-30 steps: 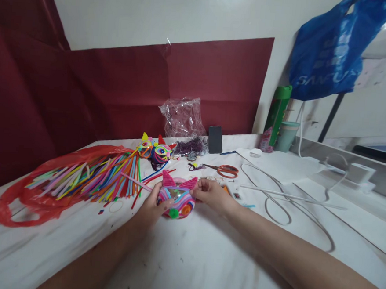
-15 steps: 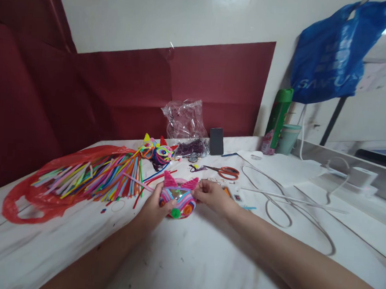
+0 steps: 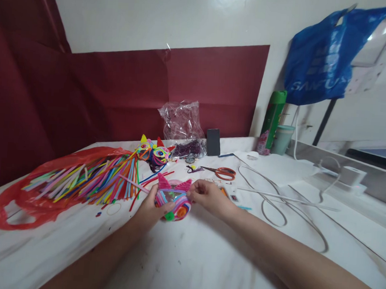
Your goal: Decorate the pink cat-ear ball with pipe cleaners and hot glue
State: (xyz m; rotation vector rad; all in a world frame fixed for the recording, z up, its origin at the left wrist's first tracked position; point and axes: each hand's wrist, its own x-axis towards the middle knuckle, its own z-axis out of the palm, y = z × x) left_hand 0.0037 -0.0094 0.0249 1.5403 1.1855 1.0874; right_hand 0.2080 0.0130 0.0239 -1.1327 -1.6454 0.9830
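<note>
A pipe-cleaner cat face (image 3: 179, 201) with pink ears, pink, purple and blue stripes, an orange round eye and a green round piece is held just above the white table. My left hand (image 3: 151, 207) is closed around its left side, thumb across the front. A pale pink pipe cleaner (image 3: 134, 183) sticks out to the left behind that hand. My right hand (image 3: 206, 196) is closed in a pinch at the face's right edge, below the ear; its fingertips cover the spot they grip.
Loose pipe cleaners (image 3: 91, 179) lie on a red plastic bag (image 3: 19, 216) at left. Two finished cat faces (image 3: 159, 154) sit behind. Orange-handled scissors (image 3: 226, 173), a phone (image 3: 213, 142), a clear bag (image 3: 181, 121) and a looped cable (image 3: 283, 221) lie beyond and right.
The whole view has shifted slightly, so everything sits a little further left. The cat face tilts a bit differently, with both hands still on it.
</note>
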